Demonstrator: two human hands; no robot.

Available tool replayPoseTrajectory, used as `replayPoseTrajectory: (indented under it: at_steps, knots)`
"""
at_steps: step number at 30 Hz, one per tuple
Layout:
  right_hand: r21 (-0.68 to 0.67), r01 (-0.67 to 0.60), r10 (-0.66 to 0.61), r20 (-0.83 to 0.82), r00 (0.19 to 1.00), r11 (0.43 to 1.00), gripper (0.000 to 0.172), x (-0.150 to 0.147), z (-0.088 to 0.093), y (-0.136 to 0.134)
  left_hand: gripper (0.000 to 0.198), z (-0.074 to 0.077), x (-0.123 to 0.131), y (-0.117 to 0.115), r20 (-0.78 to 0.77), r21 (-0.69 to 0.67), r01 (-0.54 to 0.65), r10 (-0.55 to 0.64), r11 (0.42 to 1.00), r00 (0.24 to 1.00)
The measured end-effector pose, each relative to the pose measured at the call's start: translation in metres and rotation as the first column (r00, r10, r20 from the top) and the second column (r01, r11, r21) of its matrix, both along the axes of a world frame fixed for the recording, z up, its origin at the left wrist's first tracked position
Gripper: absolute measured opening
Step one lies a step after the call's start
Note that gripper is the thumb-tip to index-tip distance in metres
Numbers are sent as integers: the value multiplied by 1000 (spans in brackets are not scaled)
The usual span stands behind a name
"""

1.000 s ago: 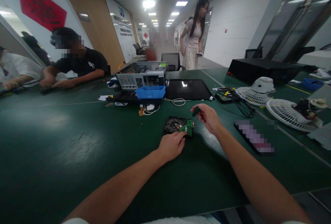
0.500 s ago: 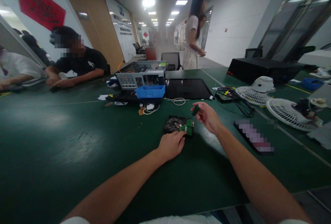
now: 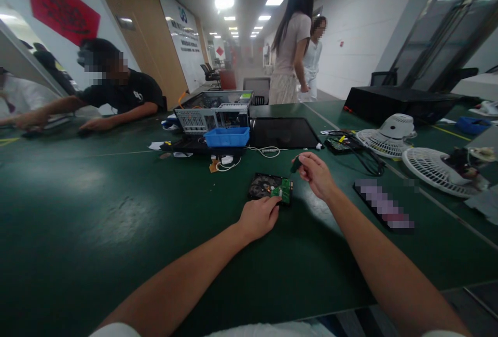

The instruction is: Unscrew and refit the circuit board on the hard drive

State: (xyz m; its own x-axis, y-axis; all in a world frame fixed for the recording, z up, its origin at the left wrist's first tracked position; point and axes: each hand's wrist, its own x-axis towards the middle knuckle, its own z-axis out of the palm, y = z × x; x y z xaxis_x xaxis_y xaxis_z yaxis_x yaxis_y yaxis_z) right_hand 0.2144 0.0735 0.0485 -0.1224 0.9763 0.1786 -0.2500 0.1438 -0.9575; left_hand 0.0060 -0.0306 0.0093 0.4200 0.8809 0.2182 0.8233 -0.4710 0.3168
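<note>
A hard drive [image 3: 266, 186] lies on the green table [image 3: 97, 207] with its green circuit board [image 3: 282, 191] facing up. My left hand [image 3: 259, 216] rests at the drive's near edge, fingers curled and touching the board. Just right of the drive my right hand [image 3: 317, 174] is closed on a small screwdriver with a dark green handle [image 3: 295, 164], its tip pointing down at the board.
Behind the drive stand an open computer case [image 3: 212, 111], a blue tray [image 3: 226, 137], a dark flat panel [image 3: 282, 133] and white cables [image 3: 225, 163]. Dismantled white fans [image 3: 389, 137] lie right. A person in black [image 3: 116, 95] works at left. Two people stand at the far end.
My hands and the drive have hardly moved. The standing person has turned away, and a second person has come into view beside them. The seated person's arm has stretched out left.
</note>
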Motion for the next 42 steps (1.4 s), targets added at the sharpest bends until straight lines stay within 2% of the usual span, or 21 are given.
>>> replayPoseTrajectory:
  at_steps: [9,15,25,34,42]
  knots:
    - [-15,-33,34,40,999,999,28,-1,3,-6,38,-1,0,1,-9,-5,-1,1,1000,1000]
    - [-43,-17,17,-8,1000,999,38,-2,2,-3,37,-7,1,3,-16,3,-12,12,1000,1000]
    - [61,69,-73,58,996,996,23,4,-3,3,38,-1,0,1,-9,-11,-6,6,1000,1000]
    - [80,20,-26,77,997,997,22,4,-4,2,37,-4,-1,2,-1,7,3,-3,1000,1000]
    - [26,-27,24,97,995,999,23,3,0,-3,36,-5,1,2,-16,12,4,-3,1000,1000]
